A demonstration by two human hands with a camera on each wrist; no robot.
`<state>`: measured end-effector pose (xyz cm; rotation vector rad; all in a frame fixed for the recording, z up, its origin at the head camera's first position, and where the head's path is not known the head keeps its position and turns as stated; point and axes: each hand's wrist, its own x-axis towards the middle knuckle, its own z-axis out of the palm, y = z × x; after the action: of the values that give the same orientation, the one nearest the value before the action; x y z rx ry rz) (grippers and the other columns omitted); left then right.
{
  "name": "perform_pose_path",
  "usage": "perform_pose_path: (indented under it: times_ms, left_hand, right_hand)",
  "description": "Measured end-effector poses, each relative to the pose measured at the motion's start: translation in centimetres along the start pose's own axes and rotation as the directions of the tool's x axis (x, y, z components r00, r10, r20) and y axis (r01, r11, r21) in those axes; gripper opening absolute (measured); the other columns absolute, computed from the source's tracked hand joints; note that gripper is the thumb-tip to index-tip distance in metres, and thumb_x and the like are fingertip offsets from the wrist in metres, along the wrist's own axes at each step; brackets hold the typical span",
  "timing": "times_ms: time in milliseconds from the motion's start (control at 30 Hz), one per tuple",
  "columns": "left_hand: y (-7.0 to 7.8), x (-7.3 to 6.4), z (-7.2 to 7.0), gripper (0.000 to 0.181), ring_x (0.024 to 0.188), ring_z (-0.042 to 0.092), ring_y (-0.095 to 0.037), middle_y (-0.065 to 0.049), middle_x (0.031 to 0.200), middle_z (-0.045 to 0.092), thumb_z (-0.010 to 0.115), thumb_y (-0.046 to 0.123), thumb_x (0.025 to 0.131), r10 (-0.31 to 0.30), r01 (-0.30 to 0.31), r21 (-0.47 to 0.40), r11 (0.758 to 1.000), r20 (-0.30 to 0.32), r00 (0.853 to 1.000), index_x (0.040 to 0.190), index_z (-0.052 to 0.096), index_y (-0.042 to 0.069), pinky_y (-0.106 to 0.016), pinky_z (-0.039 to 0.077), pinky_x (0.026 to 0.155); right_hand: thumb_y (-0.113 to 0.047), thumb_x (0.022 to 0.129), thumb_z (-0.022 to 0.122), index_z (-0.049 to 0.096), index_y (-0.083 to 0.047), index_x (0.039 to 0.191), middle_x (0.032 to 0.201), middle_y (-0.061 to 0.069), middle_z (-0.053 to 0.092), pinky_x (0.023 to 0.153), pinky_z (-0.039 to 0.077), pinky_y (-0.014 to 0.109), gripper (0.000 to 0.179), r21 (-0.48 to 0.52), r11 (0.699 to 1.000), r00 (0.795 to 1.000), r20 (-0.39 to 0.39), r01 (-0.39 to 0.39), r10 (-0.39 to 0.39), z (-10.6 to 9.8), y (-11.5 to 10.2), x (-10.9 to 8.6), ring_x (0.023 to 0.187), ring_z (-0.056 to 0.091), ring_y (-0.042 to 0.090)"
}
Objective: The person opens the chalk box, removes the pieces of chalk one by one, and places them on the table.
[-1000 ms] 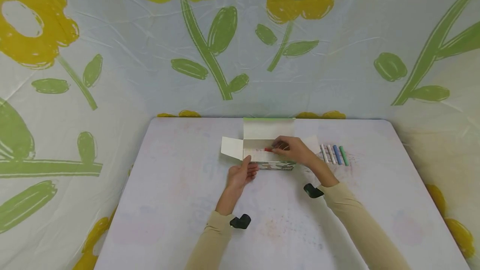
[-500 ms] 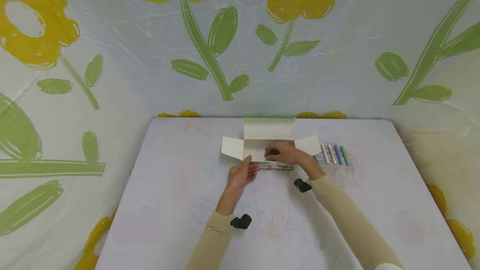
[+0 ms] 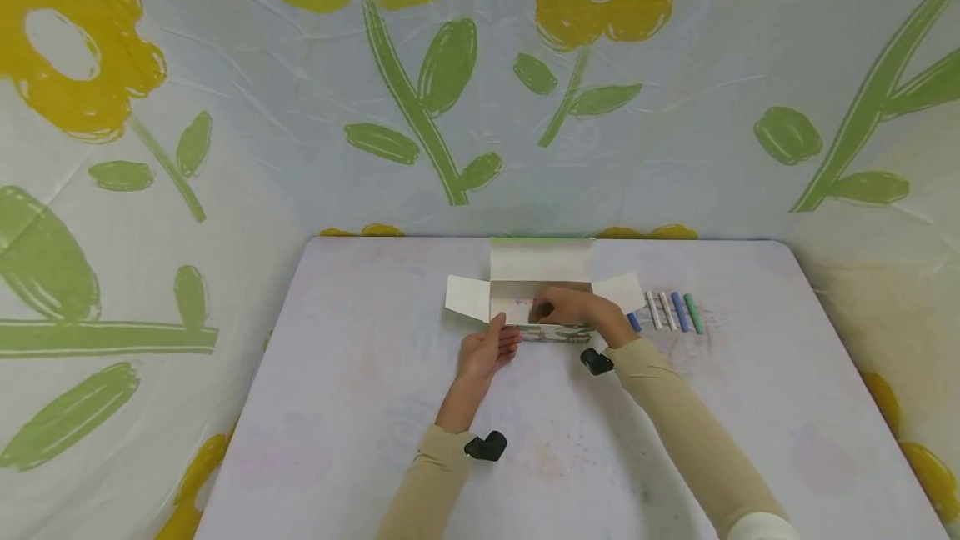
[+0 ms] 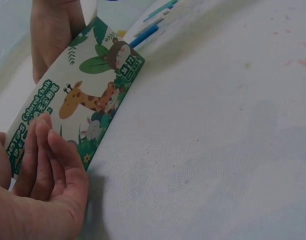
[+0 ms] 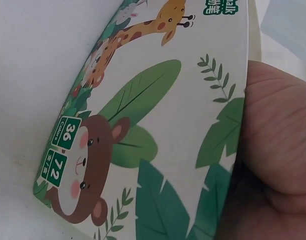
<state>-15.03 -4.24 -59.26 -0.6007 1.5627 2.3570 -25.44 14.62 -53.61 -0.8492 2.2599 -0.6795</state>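
Note:
A cardboard chalk box (image 3: 551, 333), its lid and side flaps folded out, sits on the table. Its printed front (image 4: 90, 95) shows a giraffe, a bear and the words "Colored chalk". At the left front corner my left hand (image 3: 478, 352) holds the box, thumb at the top edge and fingers along the front. My right hand (image 3: 573, 307) reaches down inside over the front wall, fingers bent. The box wall (image 5: 167, 110) hides its fingertips in the right wrist view, so whether they hold a chalk cannot be seen.
Right of the box lie white chalks (image 3: 667, 311), a blue chalk (image 3: 679, 312) and a green chalk (image 3: 693, 314) side by side. Another blue chalk (image 3: 634, 322) is partly under the right flap (image 3: 621, 291). Flower-patterned cloth (image 3: 300, 132) surrounds the table (image 3: 360, 407).
My right hand has moved left and down into the box with a red chalk, which is now out of sight. My left hand has stayed on the box.

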Motion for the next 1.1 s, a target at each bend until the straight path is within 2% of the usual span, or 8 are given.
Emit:
perform_pose_path:
  times_ms: [100, 267, 333, 467, 633, 767, 967, 1100]
  left_hand:
    - [0.0, -0.1, 0.0, 0.052, 0.074, 0.068, -0.01, -0.01, 0.088, 0.076, 0.067, 0.041, 0.101, 0.006, -0.006, 0.0, 1.0, 0.004, 1.0, 0.1, 0.074, -0.01, -0.021, 0.056, 0.068]
    - [0.1, -0.3, 0.1, 0.055, 0.074, 0.068, -0.01, -0.013, 0.091, 0.077, 0.067, 0.042, 0.101, 0.015, -0.015, 0.007, 1.0, 0.013, 1.0, 0.104, 0.073, -0.013, -0.021, 0.056, 0.069]
    - [0.2, -0.3, 0.1, 0.055, 0.074, 0.068, -0.01, -0.013, 0.092, 0.077, 0.067, 0.042, 0.101, 0.013, -0.014, 0.006, 1.0, 0.016, 1.0, 0.105, 0.073, -0.013, -0.021, 0.055, 0.069]
    - [0.2, -0.3, 0.1, 0.054, 0.073, 0.067, -0.01, -0.011, 0.09, 0.077, 0.067, 0.04, 0.101, 0.014, -0.014, 0.003, 1.0, 0.017, 1.0, 0.105, 0.073, -0.013, -0.021, 0.055, 0.068]
    - [0.2, -0.3, 0.1, 0.055, 0.073, 0.067, -0.009, -0.01, 0.09, 0.077, 0.066, 0.039, 0.101, 0.01, -0.01, 0.008, 1.0, 0.014, 1.0, 0.107, 0.072, -0.015, -0.022, 0.055, 0.069]
    - [0.2, -0.3, 0.0, 0.058, 0.073, 0.067, -0.008, -0.015, 0.094, 0.077, 0.067, 0.04, 0.101, 0.011, -0.011, -0.001, 1.0, 0.02, 1.0, 0.11, 0.069, -0.018, -0.021, 0.055, 0.068]
    - [0.1, -0.2, -0.1, 0.06, 0.073, 0.065, -0.009, -0.016, 0.096, 0.076, 0.067, 0.04, 0.101, 0.016, -0.016, -0.009, 1.0, 0.031, 0.999, 0.112, 0.068, -0.019, -0.021, 0.054, 0.067]
    - [0.0, -0.1, -0.2, 0.059, 0.073, 0.066, -0.009, -0.017, 0.097, 0.076, 0.066, 0.039, 0.102, 0.019, -0.019, -0.007, 1.0, 0.036, 0.999, 0.112, 0.068, -0.019, -0.021, 0.054, 0.067]
  right_hand:
    - [-0.008, 0.1, 0.066, 0.073, 0.001, 0.108, 0.102, 0.008, 0.072, 0.088, 0.056, 0.04, 0.014, 0.034, 0.999, 1.0, 0.009, 0.026, -0.026, -0.2, 0.4, -0.1, 0.095, 0.067, 0.021]
    - [-0.011, 0.1, 0.067, 0.073, 0.0, 0.108, 0.101, 0.007, 0.072, 0.084, 0.056, 0.036, 0.015, 0.06, 0.99, 0.992, -0.007, 0.126, -0.125, -0.5, 1.0, -0.7, 0.093, 0.067, 0.018]
    - [-0.009, 0.099, 0.068, 0.074, 0.001, 0.108, 0.102, 0.009, 0.072, 0.083, 0.056, 0.036, 0.015, 0.051, 0.99, 0.991, -0.033, 0.128, -0.126, -0.6, 0.9, -0.9, 0.092, 0.066, 0.019]
    - [-0.009, 0.099, 0.069, 0.073, 0.003, 0.114, 0.105, 0.01, 0.071, 0.081, 0.052, 0.036, 0.02, 0.038, 0.997, 0.993, -0.106, 0.064, -0.06, -0.6, 0.3, -1.5, 0.091, 0.061, 0.019]
    - [-0.01, 0.099, 0.069, 0.07, 0.004, 0.12, 0.106, 0.01, 0.071, 0.081, 0.052, 0.037, 0.025, 0.059, 0.997, 0.98, -0.198, 0.049, -0.036, -0.8, -0.3, -2.5, 0.089, 0.061, 0.018]
    - [-0.006, 0.099, 0.069, 0.069, 0.003, 0.122, 0.11, 0.014, 0.071, 0.086, 0.056, 0.044, 0.025, 0.085, 0.993, 0.956, -0.288, 0.087, -0.059, -0.8, -0.5, -3.4, 0.097, 0.067, 0.025]
    - [-0.007, 0.097, 0.072, 0.067, 0.001, 0.119, 0.107, 0.013, 0.072, 0.087, 0.057, 0.049, 0.023, 0.103, 0.985, 0.891, -0.448, 0.139, -0.079, -1.0, 0.0, -4.6, 0.1, 0.069, 0.031]
    - [-0.004, 0.095, 0.073, 0.068, 0.002, 0.117, 0.107, 0.013, 0.071, 0.09, 0.057, 0.052, 0.023, 0.1, 0.983, 0.86, -0.503, 0.153, -0.083, -1.4, 0.6, -5.5, 0.1, 0.068, 0.031]
